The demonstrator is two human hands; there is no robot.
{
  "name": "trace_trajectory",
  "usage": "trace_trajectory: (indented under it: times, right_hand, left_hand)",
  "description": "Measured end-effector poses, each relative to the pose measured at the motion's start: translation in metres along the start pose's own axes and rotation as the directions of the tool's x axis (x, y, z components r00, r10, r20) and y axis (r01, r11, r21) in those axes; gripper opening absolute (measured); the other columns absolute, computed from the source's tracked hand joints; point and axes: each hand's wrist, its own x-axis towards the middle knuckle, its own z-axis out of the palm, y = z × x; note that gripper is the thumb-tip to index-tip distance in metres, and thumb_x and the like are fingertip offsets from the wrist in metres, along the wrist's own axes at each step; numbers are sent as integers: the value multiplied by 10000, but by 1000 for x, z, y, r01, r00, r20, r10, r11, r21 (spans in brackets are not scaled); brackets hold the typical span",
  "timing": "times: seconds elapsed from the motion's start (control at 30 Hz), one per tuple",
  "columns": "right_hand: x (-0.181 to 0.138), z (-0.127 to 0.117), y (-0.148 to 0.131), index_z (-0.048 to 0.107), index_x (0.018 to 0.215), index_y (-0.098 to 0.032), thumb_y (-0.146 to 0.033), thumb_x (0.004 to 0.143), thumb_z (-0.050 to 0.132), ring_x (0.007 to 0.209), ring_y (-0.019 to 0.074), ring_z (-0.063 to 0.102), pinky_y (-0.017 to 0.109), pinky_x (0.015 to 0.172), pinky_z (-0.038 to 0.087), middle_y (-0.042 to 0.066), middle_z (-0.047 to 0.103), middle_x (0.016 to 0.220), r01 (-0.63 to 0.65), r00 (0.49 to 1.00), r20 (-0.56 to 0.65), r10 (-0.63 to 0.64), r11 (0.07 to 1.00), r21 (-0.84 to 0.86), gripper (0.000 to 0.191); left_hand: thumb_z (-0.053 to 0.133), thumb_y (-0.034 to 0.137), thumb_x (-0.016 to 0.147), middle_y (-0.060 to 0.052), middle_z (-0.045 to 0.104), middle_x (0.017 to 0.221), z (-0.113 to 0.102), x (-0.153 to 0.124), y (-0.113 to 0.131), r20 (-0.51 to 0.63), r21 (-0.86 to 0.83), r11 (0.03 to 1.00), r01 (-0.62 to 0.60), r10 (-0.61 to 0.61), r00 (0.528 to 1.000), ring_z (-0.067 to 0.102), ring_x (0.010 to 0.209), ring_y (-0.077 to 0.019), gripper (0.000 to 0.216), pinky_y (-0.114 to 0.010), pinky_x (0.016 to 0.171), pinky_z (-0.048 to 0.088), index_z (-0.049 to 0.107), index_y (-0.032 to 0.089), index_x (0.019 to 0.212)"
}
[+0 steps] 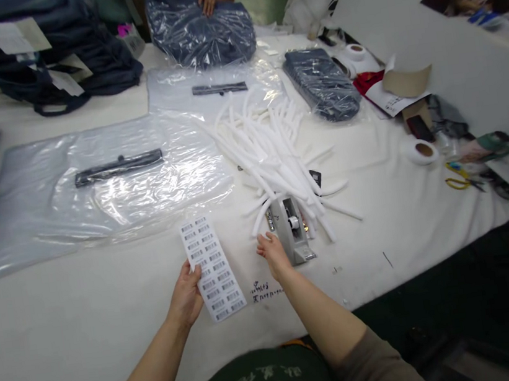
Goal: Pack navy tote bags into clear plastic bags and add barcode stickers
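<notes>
A white sheet of barcode stickers (213, 271) is gripped at its left edge by my left hand (187, 293), thumb on top. The sheet is tilted above the white table. My right hand (273, 255) is just left of a grey tape dispenser (295, 244), its fingers loosely bent and a little apart. Nothing shows between those fingers; whether they touch the dispenser, I cannot tell. Behind the dispenser lies a tangled pile of white foam strips (271, 144). Flat clear plastic bags (50, 205), with a dark strip (119, 167) on top, lie to the left.
Dark blue bags (91, 56) with tags are stacked at the back left. Across the table, a person's hand (207, 0) rests on a plastic-wrapped dark bundle (203, 31). Another wrapped bundle (322, 84), a white roll (421, 152) and yellow-handled snips (458, 176) lie to the right.
</notes>
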Motion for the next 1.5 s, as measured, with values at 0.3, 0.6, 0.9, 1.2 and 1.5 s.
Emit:
trace_trajectory:
  times: [0.3,0.6,0.9,1.2,1.5]
  right_hand:
    - [104,64,-87,477,850,-204,-209,906,459,595,66,547,156,539,494,-15,546,717,-47,997,62,43,997,60,59]
    - [74,8,-113,581,908,-154,-244,783,636,684,120,622,256,660,541,55,651,860,1,988,154,13,996,-92,163]
    - [-7,-61,19,563,1125,-170,-312,706,616,932,232,590,405,856,493,117,607,1060,259,965,83,-250,845,-468,446]
    - [-11,-78,58,462,1267,-152,-245,767,539,1200,277,491,436,1044,391,155,532,1244,369,929,239,-281,727,-579,514]
    - [3,-72,43,510,1232,-143,-247,756,557,1201,268,505,416,1060,379,144,567,1249,431,900,295,-320,746,-507,489]
  left_hand:
    - [771,309,686,-98,667,1000,28,17,-25,70,77,990,114,-120,990,664,859,-253,609,-395,753,556,460,203,1199]
    - [728,276,758,-142,599,1181,63,57,-47,-56,226,970,84,-73,996,582,1060,-239,442,-346,894,469,545,158,1143]
    - [644,203,829,-142,586,1169,26,34,-45,-244,308,943,123,-47,969,615,870,-157,266,-308,854,484,575,133,1076]
    - [650,198,815,-145,616,1045,102,70,-54,-155,312,943,119,-73,985,631,838,-172,493,-326,841,504,457,90,1256]
    - [687,250,785,-152,619,1091,98,30,-65,-176,373,904,210,-153,972,598,996,-219,409,-353,890,463,534,116,1140]
